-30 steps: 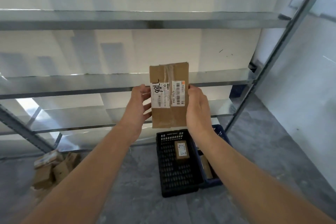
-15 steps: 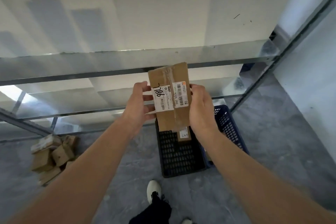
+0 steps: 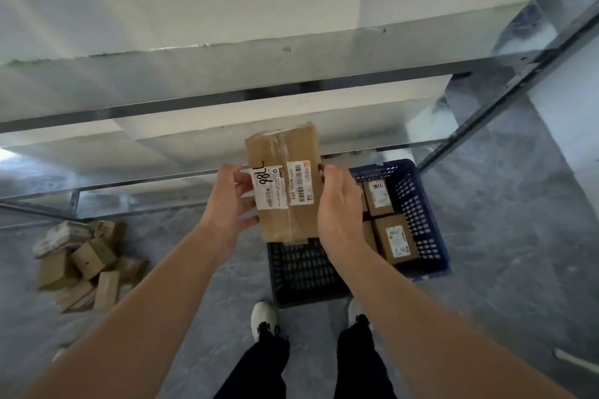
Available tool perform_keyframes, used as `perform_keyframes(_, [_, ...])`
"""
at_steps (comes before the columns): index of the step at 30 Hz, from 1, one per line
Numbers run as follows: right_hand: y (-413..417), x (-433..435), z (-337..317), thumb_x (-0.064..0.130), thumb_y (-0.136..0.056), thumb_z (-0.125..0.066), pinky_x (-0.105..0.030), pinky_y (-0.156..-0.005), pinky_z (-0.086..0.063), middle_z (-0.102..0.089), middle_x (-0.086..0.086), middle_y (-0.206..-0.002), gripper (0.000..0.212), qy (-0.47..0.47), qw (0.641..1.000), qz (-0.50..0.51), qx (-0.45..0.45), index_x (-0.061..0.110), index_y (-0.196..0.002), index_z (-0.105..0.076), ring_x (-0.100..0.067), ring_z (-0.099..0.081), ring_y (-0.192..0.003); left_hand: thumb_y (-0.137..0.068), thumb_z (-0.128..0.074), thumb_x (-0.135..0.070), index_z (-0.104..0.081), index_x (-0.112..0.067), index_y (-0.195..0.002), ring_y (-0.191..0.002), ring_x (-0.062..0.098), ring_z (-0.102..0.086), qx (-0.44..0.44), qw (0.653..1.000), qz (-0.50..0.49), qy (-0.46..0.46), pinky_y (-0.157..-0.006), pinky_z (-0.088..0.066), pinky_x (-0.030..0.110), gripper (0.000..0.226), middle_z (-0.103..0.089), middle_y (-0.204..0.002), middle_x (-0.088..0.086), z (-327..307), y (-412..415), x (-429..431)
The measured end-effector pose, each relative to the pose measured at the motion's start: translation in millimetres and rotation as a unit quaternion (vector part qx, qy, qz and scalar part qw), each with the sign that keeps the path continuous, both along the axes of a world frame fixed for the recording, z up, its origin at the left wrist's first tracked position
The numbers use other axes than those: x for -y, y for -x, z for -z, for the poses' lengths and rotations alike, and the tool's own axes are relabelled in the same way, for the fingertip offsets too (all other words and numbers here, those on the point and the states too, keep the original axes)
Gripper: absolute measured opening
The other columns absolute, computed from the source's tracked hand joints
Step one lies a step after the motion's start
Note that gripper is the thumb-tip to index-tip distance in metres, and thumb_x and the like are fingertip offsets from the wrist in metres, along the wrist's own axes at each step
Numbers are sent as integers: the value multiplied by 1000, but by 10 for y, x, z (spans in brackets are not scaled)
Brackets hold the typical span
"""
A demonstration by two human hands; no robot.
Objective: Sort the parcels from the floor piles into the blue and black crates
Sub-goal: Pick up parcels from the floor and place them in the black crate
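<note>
Parcel (image 3: 285, 188) at frame centre, pinched edgewise between left hand (image 3: 231, 201) and right hand (image 3: 340, 207), above black crate (image 3: 304, 272); blue crate (image 3: 418, 204) just right. Risks: light side grip slips; label misread, wrong crate.

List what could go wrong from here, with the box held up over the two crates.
1. The box is pinched only at its side edges by the left hand and right hand; it could slip.
2. It hangs over the black crate, beside the blue crate, so it may land in the wrong one.
</note>
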State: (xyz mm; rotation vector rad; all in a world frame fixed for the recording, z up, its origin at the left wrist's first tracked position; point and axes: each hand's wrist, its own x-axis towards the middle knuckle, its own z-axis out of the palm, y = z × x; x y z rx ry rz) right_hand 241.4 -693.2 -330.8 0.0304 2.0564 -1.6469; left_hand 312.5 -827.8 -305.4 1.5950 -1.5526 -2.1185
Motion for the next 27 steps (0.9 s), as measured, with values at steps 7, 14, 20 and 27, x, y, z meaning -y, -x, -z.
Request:
perform_keyframes(7, [633, -36, 1007, 58, -92, -37, -51, -83, -62, -74, -6, -96, 53, -16, 998, -53, 2, 16, -98, -68, -22, -73, -91, -98, -39, -51, -59, -22, -87, -98, 26, -66, 13, 998, -65, -18, -89, -49, 45, 37, -74, -91, 0, 1062, 551, -120])
perform_keyframes(14, [915, 217, 2203, 56, -97, -38, -44, -88, -60, -75, -3, -101, 47, -49, 995, -69, 44, 22, -100, -70, -18, -72, -97, -101, -40, -48, -67, -17, -95, -109, 32, -70, 37, 996, -70, -29, -102, -51, 51, 41, -76, -105, 9, 2254, 793, 156])
perform_keyframes(20, [846, 447, 3188, 32, -111, -43, -17, -70, -55, -73, 6, -88, 36, -62, 992, -80, 69, 10, -105, -70, 1, -69, -80, -100, -41, -48, -67, -9, -116, -112, 30, -70, 65, 996, -52, -37, -98, -56, 47, 49, -73, -113, 14, 3251, 688, 430])
perform_keyframes(27, [599, 707, 4249, 55, -97, -34, -48, -98, -55, -72, -2, -105, 53, -124, 981, -117, 94, 17, -99, -70, -22, -64, -109, -106, -27, -45, -69, -11, -122, -101, 20, -71, 105, 993, -36, -32, -91, -55, 35, 57, -76, -110, 7, 4301, 569, 649])
